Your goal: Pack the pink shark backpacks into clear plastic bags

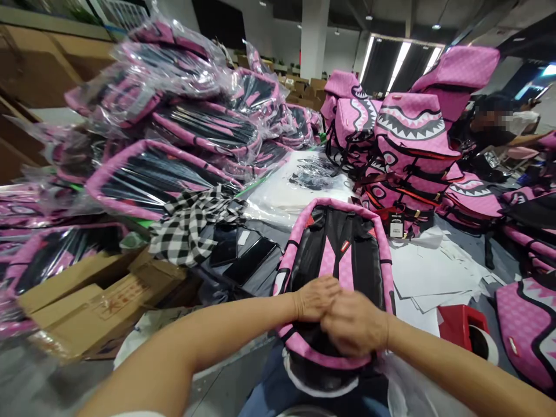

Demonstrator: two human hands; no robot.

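Observation:
A pink and black backpack [363, 272] lies on its front before me, with its back panel and shoulder straps [346, 269] facing up. Its near end overhangs toward my lap. My left hand [318, 296] rests over the lower ends of the straps, fingers curled closed. Pressed close against it, my right hand [354, 323] is also closed and slightly smeared by motion. Whatever lies inside the fingers is hidden. Clear plastic [408, 382] hangs beside the backpack's near right side.
Plastic-wrapped backpacks [208, 130] pile up at left, above a cardboard box [99, 307] and checked cloth [186, 226]. Phones [249, 260] lie nearby. Unwrapped shark-face backpacks [410, 130] are stacked at right, beyond paper sheets [434, 269] and a red tape dispenser [460, 327]. Another person [489, 130] sits far right.

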